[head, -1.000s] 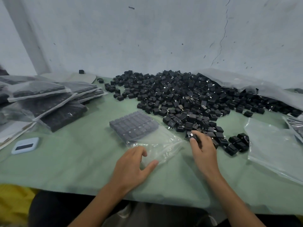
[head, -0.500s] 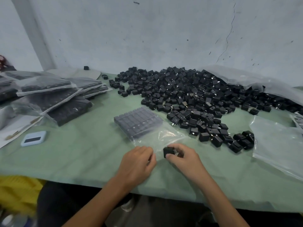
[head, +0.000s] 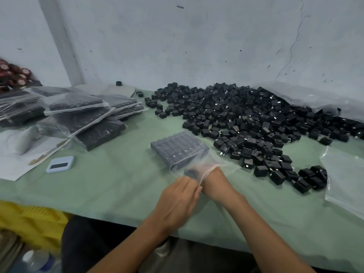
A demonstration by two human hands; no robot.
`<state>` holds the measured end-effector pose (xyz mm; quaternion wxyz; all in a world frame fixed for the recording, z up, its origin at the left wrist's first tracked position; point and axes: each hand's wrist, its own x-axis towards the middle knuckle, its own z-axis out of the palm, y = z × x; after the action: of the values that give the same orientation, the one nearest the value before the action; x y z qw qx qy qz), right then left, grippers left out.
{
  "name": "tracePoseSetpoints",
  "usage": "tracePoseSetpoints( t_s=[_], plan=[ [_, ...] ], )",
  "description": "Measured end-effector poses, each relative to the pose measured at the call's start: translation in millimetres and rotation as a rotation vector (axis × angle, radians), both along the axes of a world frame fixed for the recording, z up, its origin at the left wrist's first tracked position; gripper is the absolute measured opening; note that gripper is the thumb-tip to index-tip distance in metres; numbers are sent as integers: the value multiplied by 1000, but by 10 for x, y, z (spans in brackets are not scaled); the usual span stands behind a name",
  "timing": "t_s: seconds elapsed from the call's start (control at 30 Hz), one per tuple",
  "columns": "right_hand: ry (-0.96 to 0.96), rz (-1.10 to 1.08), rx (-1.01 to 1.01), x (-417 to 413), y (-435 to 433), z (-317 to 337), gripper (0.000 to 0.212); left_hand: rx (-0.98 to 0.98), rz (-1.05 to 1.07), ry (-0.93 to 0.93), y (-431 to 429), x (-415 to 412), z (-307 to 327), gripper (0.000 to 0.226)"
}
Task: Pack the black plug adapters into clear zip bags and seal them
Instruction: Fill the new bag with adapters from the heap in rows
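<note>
Left hand (head: 177, 201) pinching zip bag (head: 189, 154) mouth. Right hand (head: 199, 171) inside bag, grasping adapter (head: 190, 173); fingers blurred. Loose pile (head: 256, 123) just right.

Right hand (head: 199, 172): buried to the wrist inside the clear zip bag (head: 197, 160), fingers blurred behind plastic, grip unreadable. Yellow crate (head: 33, 219): cut by left edge. Empty bag (head: 346, 174): cut by right edge.

— Adapters (head: 248, 123)?
— Black, heaped mid-frame. Bags (head: 78, 107) clear, upper left.
— Counter (head: 110, 180)?
— Pale green. Light-blue gadget (head: 60, 164) at left, yellow basket (head: 33, 219) lower left, grey-white wall (head: 197, 40).
</note>
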<state>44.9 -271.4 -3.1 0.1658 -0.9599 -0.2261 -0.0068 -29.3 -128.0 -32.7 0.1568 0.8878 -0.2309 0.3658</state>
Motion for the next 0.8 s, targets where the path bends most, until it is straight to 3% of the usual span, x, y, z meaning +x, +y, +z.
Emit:
tracePoseSetpoints(
  t_s=[0.17,0.23,0.3,0.4,0.47,0.67,0.73,0.8],
  plan=[
    [54,13,-169,193,298,133,13,-18,-41,75,-5,-42,53,24],
    [133,54,-151,204,328,79,10,-17,-49,79,-7,-49,65,22],
    [71,44,-73,256,281,-15,7,-10,-46,82,-9,-57,68,20],
    [170,18,-81,267,295,-85,22,-37,-50,110,3,-53,74,16],
    [129,6,-129,243,311,-107,35,-66,-66,134,13,-60,82,13],
    [152,44,7,180,184,-131,16,-51,-57,146,5,-74,88,12],
    [121,44,56,220,198,-113,28,-65,-60,155,15,-77,91,13],
    [185,91,-25,286,264,-81,28,-70,-61,159,19,-84,98,13]
  ],
)
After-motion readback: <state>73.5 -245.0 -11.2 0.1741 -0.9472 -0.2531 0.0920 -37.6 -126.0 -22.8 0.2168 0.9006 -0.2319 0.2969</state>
